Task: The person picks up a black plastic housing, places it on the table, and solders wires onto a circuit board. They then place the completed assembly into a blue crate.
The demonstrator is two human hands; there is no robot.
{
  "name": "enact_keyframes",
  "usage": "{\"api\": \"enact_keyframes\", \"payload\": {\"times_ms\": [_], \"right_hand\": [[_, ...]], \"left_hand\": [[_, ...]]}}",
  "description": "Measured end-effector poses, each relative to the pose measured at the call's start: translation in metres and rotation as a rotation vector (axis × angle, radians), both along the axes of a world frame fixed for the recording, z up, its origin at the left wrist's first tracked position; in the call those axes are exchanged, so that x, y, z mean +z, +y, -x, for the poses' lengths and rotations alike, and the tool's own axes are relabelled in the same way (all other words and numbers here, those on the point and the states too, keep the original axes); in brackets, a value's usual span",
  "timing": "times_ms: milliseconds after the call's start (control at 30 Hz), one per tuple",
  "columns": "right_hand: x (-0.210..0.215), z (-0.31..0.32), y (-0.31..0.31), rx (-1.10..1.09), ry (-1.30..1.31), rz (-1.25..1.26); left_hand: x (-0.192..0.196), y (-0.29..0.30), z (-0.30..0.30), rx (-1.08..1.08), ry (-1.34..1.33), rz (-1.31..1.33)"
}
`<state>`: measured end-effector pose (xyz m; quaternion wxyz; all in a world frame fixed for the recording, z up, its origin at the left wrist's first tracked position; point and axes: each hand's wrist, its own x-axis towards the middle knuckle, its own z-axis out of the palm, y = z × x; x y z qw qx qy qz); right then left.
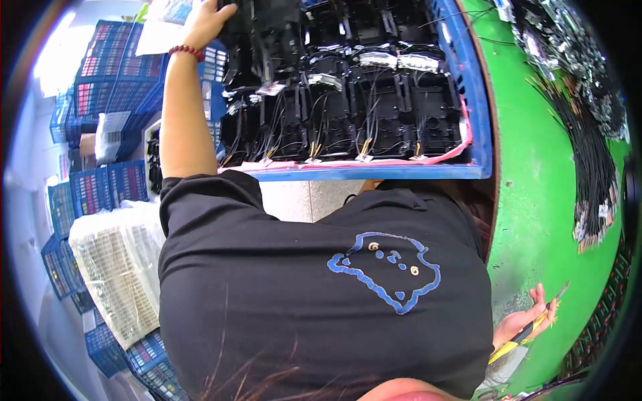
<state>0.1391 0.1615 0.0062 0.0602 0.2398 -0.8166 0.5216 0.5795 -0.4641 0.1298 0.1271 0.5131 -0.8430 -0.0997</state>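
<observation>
Strands of my hair [258, 373] hung closest to the camera, over my black T-shirt [281, 287] with its blue outlined figure [391, 271]. Beyond it stood a blue crate [374, 172], holding rows of black parts [431, 110] with thin dark wires, some ending in yellow [367, 145]. Pink lining [287, 164] showed along the crate's near wall.

My left hand [206, 25], below which I wore a red bead bracelet [186, 51], was at the crate's far left corner, beside the black parts. Its thumb stuck out from the fingers, but the frame's top edge cut the fingers off, so I cannot tell whether they gripped anything. My right hand [517, 326] had its fingers closed around a slim yellow-and-black tool [525, 333], its pointed tip angled up and away over the green work surface [535, 207]. Farther up that surface lay a bundle of dark wires [588, 167]. Blue crates [114, 63] stood stacked to my left.
</observation>
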Motion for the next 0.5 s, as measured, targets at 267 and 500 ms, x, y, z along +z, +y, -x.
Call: {"api": "enact_keyframes", "payload": {"times_ms": [267, 500], "right_hand": [[0.003, -0.010, 0.000, -0.017, 0.009, 0.013], [-0.015, -0.010, 0.006, 0.042, -0.044, 0.028]], "left_hand": [[-0.041, -0.010, -0.205, 0.531, -0.441, -0.093], [-0.161, 0.060, -0.277, 0.698, -0.611, -0.217]]}}
